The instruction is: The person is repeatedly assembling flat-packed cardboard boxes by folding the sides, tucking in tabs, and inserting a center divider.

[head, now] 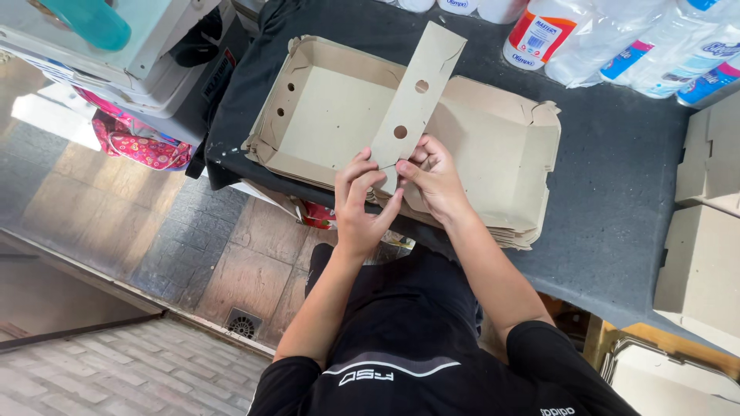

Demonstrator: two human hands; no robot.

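Cardboard, plain brown, is being folded at centre frame: a long flap [417, 92] with two round holes is stood up from a half-formed box tray [331, 115] that sits on a flat stack of box blanks [512, 231], all on a dark cloth-covered table [617, 192].

Left hand [361, 202] and right hand [433, 177] are close together at the flap's base, both pinched shut on the lower edge w/ fingertips; thumbs nearly touching.

Judged best practice for the fold: pressure kept right on the crease line, both thumbs level, flap held square to the tray wall so it isn't torn at the corner; stack underneath shouldn't be dragged along.

Counts: 1 raised flap, 2 holes in it; approx. 3 holes seen in the tray's left wall; 1 tray opened; blanks in stack too thin to be counted. Plastic bottles [609, 35] at upper right: at least 5, some cut off by the frame. Finished boxes [705, 231] at right edge: 2 seen.
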